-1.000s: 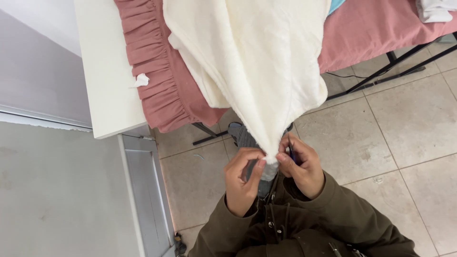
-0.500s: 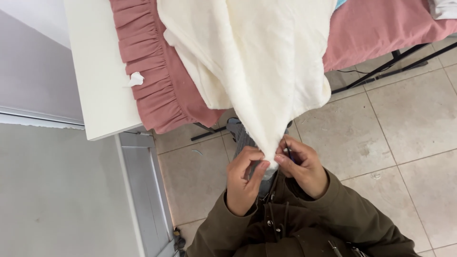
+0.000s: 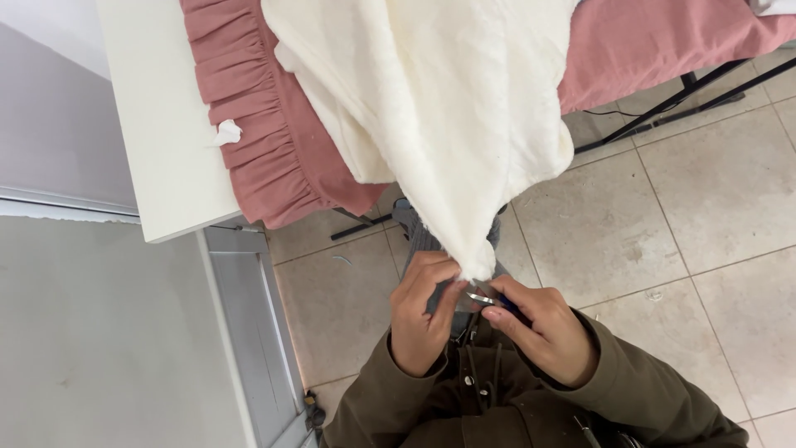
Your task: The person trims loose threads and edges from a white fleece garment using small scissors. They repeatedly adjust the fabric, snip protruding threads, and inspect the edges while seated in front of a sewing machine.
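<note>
1. Your left hand [image 3: 423, 319] pinched the cream fabric [image 3: 439, 124] at its hanging corner; your right hand [image 3: 543, 332] gripped small snips [image 3: 481, 297] just beside it.
2. Fabric draped off the pink-covered table [image 3: 655, 41]; it looked soft and floppy, so hold near the tip.

The cloth [image 3: 448, 124] hangs off the table edge, lying on the ruffled cover [image 3: 265, 141]. Its tip falls between the left hand [image 3: 423, 319] and right hand [image 3: 539, 332] (snips [image 3: 481, 296] just beneath). A shelf [image 3: 166, 124] stands left.

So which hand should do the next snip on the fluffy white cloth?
Probably the right hand: it holds the small metal snips right at the cream cloth tip, while the left hand pinches that tip steady.
</note>
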